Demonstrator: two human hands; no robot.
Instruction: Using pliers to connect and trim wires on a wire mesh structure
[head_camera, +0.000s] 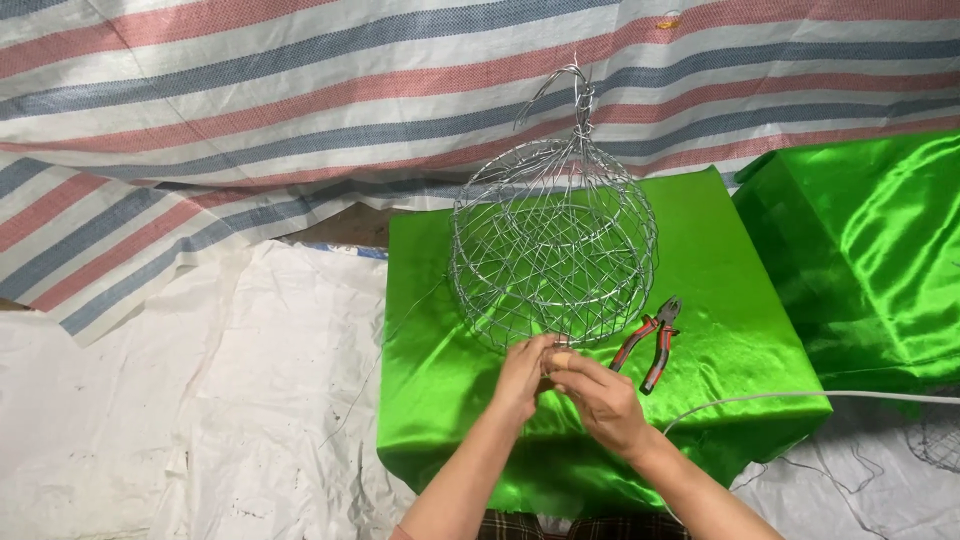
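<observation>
Both hands, left grip (522, 372) and right grip (598, 397), pinch closed on the wire basket (553, 250) rim, basket rising toward 12 o'clock.

The left hand (522, 372) and right hand (597, 398) are covering the near bottom edge of the wire basket (553, 250), so the wire between the fingertips is staying too thin to make out. Both forearms are running off the bottom edge. A second green-draped block (860, 250) is being cut off at the right edge, as is a wire mesh piece (938, 440) lower down.
</observation>
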